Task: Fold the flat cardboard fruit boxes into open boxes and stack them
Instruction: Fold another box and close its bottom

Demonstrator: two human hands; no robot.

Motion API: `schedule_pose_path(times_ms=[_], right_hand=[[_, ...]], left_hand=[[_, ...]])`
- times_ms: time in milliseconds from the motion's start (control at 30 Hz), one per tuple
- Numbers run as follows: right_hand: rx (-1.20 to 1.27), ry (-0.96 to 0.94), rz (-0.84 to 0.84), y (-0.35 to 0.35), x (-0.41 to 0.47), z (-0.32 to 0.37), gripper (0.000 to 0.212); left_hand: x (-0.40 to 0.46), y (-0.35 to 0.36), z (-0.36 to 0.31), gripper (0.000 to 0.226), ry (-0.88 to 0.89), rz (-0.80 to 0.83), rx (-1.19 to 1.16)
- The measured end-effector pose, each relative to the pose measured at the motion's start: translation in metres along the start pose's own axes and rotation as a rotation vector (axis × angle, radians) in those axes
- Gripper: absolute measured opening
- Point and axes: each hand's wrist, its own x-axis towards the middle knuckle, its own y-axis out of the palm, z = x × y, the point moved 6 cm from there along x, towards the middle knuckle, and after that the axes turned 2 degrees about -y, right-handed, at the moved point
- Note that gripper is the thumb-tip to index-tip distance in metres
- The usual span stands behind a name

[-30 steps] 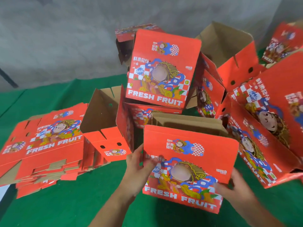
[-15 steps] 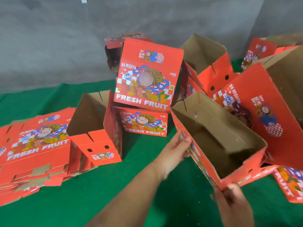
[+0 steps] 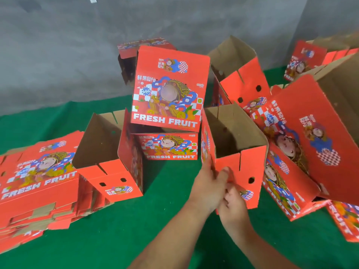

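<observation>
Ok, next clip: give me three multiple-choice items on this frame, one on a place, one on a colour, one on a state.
1. Where does the pile of flat boxes lie?
A left of the hands
B right of the hands
C on the tilted box

2. What colour is the floor cloth?
A blue
B green
C grey

3. The box being held is:
A flat
B taped shut
C open at the top

Key: 1 A, it fills the lower left; 2 B, green shows round every box; 3 C, its brown inside shows above the left hand and right hand.
</observation>
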Motion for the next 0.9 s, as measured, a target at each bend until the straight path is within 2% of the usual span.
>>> schedule_pose_path(times_ms=[100,167,333,400,533,600,633,700,733,800,833,900], right_hand=[[-0.152,-0.058,0.035,0.011,0.011,-0.015,0.037],[-0.243,-0.061,0.066,0.021,0.016,-0.025,0.038],[-0.378,0.035,0.213,0.028,0.041,-0.053,0.046],[-0.418,0.080,0.222,0.019,0.066,-0.061,0.046],[-0.429,0.337,0.099,-0.016,0.113,-0.080,0.035],[-0.479,0.427,0.152,-0.021,0.126,-0.086,0.049],[-0.479,0.453,0.164,-0.019,0.129,-0.087,0.057],[-0.359,0.472,0.067,-0.012,0.128,-0.085,0.062],[-0.296,0.453,-0.003,-0.009,0.123,-0.086,0.057],[-0.254,0.419,-0.095,-0.006,0.110,-0.090,0.053],[-0.231,0.430,-0.116,-0.006,0.103,-0.093,0.060],[-0.078,0.429,-0.217,-0.008,0.091,-0.092,0.068]], left_hand=[[0.010,-0.014,0.011,0.040,0.009,-0.042,-0.006],[0.015,-0.021,0.019,0.032,0.006,-0.054,-0.021],[0.028,-0.021,0.029,0.054,-0.019,-0.021,-0.064],[0.035,-0.020,0.028,0.054,-0.026,0.021,-0.080],[0.057,-0.012,0.036,0.055,-0.024,0.062,-0.087],[0.063,-0.006,0.036,0.062,-0.073,0.112,-0.105],[0.065,-0.004,0.037,0.055,-0.088,0.118,-0.114],[0.069,-0.006,0.040,0.034,-0.120,0.104,-0.122],[0.070,-0.007,0.043,0.031,-0.147,0.092,-0.126],[0.069,-0.012,0.047,0.055,-0.188,0.071,-0.105],[0.068,-0.015,0.050,0.060,-0.218,0.056,-0.101],[0.064,-0.022,0.057,0.052,-0.262,0.019,-0.124]])
